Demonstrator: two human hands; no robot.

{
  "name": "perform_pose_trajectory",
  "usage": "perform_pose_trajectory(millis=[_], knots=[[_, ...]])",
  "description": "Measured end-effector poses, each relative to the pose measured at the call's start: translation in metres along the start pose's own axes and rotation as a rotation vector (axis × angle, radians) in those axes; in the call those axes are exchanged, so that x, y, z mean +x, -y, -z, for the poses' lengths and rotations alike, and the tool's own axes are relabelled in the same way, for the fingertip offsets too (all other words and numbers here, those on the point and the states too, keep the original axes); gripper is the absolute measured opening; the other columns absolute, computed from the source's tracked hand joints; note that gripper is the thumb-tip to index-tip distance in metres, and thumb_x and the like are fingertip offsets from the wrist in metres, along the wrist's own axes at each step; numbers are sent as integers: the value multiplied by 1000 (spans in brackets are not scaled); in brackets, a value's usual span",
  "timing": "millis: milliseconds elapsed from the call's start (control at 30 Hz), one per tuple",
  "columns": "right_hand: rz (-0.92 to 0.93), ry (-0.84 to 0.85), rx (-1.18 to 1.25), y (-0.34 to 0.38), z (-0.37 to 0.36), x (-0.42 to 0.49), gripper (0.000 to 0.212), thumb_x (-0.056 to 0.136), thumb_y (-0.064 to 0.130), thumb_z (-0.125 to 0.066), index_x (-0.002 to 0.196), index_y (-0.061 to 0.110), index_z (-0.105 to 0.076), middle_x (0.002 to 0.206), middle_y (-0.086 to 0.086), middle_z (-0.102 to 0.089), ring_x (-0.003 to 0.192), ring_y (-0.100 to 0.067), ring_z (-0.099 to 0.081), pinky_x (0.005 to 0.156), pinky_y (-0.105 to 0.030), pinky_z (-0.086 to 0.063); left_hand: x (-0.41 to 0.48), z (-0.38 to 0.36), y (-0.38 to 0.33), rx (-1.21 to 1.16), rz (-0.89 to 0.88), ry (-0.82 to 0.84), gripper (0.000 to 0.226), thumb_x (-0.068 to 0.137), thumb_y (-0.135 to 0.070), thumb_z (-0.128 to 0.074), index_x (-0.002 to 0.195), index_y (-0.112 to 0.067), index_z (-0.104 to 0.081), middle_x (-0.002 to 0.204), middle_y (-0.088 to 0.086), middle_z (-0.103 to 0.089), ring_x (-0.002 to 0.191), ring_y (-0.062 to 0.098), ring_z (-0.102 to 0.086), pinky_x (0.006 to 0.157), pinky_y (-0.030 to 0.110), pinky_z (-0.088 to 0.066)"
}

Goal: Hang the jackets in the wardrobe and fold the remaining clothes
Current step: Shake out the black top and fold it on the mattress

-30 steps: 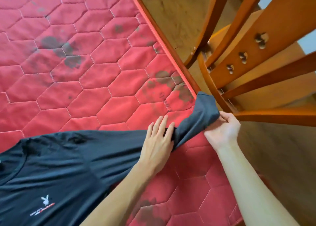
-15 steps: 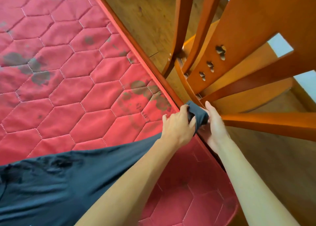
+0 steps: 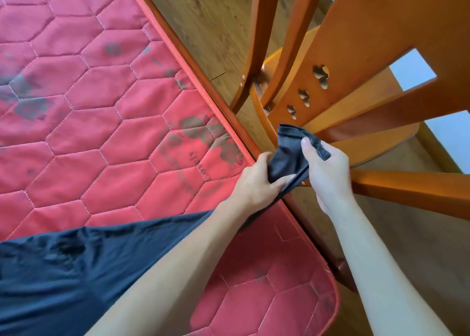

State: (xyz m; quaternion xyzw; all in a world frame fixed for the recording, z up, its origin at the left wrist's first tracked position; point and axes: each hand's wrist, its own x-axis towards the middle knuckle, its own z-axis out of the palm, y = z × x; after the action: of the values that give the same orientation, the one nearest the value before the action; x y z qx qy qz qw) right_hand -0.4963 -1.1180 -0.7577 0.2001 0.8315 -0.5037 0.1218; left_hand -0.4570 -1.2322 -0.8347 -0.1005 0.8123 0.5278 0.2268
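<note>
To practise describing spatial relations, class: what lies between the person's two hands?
In the head view, a sleeve of the dark T-shirt spans the gap. The left hand and right hand each pinch it.

A red quilted mattress (image 3: 106,137) lies beside an orange wooden chair (image 3: 361,63).

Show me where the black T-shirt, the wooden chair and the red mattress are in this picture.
black T-shirt (image 3: 63,272): head view, its spread-out body, lower left.
wooden chair (image 3: 356,55): head view, its broad back slat.
red mattress (image 3: 114,144): head view, bare quilted top.
</note>
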Motion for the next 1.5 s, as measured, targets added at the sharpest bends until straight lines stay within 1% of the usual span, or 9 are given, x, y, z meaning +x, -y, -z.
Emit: perform_pose_trajectory(millis=[67,133,233,367,533,833,1033,1333,1500], knots=[[63,10,-23,4,3,-1,41,101,39,-52,83,4,-64,76,-6,-69,73,-18,-65,72,-37,-53,1,9,4,-35,-20,-27,32,86,-48,-71,93,-19,-59,81,-4,-63,84,23,-62,68,31,-39],[100,-23,-54,8,6,-4,51,102,45,-49,86,-2,-61,73,-13,-62,65,-16,-54,68,-33,-44,1,18,6,-103,-39,-62,40,82,-47,-77,73,-15,-53,64,-3,-50,65,17,-47,59,32,-32],[135,-46,-71,9,10,-12,51,102,45,-47,101,-3,-62,97,-28,-63,74,-29,-56,71,-33,-43,-1,30,7,-130,-69,-127,43,73,-46,-84,85,-10,-63,68,-2,-53,67,11,-45,61,27,-35],[172,-44,-132,18,9,-33,42,103,38,-48,88,0,-58,71,-8,-52,65,-11,-46,66,-31,-38,-21,48,13,-152,-100,-277,60,67,-36,-90,119,-22,-62,102,1,-59,93,15,-58,82,26,-45],[228,63,-119,36,-14,-86,25,99,18,-56,121,24,-68,109,14,-71,105,2,-65,89,-19,-53,-81,91,31,-314,-3,-267,6,92,-16,-68,98,-18,-69,82,-1,-71,67,9,-66,69,25,-50],[445,390,-171,35,-132,-237,47,78,-6,-55,113,20,-71,110,13,-72,106,0,-66,95,-16,-48,-221,184,77,-908,256,26,71,91,-71,-40,101,-9,-75,100,14,-76,96,32,-73,86,40,-59],[634,497,-314,5,-220,-336,53,67,6,-58,118,15,-67,97,3,-63,79,-12,-57,79,-17,-46,-322,229,153,-848,159,-198,22,99,-24,-59,91,-6,-69,82,10,-70,76,22,-69,67,29,-58],[664,844,-281,-33,-307,-468,62,77,-9,-51,131,20,-57,117,8,-51,90,-3,-53,72,-9,-42,-454,292,297,-771,314,-550,28,104,-28,-51,104,-7,-70,101,21,-73,87,25,-66,81,39,-56],[613,958,-404,-69,-322,-486,55,84,0,-51,133,24,-54,120,13,-51,96,1,-52,80,-9,-41,-505,312,369,-761,442,-730,24,101,-36,-56,93,-28,-78,102,0,-77,100,20,-69,96,41,-52]])
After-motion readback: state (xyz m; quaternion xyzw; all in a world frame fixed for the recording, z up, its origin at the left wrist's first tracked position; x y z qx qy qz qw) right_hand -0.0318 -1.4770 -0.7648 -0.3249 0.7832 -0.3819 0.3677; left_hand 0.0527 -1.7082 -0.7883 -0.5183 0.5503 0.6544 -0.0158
